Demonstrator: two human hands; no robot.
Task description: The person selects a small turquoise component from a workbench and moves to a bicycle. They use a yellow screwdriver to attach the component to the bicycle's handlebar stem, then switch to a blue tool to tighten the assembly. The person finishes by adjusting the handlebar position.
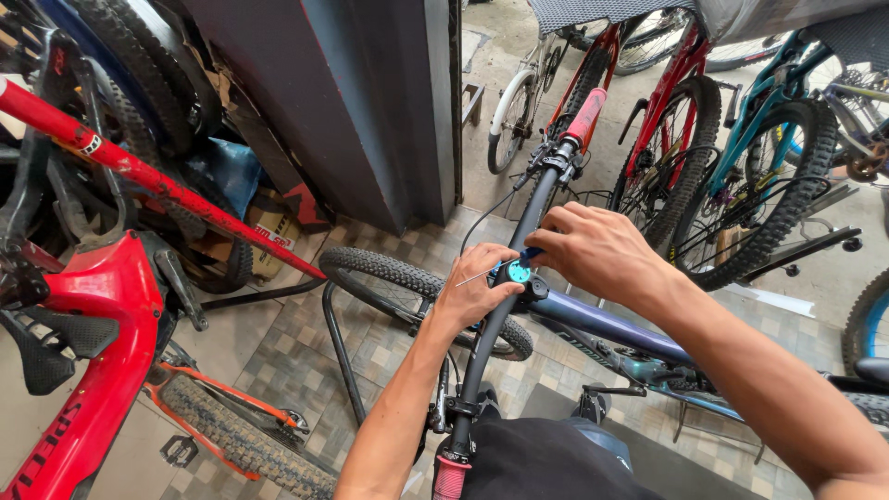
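The left hand [474, 294] is wrapping around one black handlebar [514, 278] beside the stem; the right hand [597, 252] is pinching one blue-handled tool [530, 252] over the teal stem cap [519, 272], just between both hands. The bar is judged rigid and fairly light, best gripped near its centre. Two pink grips [586, 115] are showing, one beyond the hands, one nearer the body. One front tyre [389, 270] is lying below.
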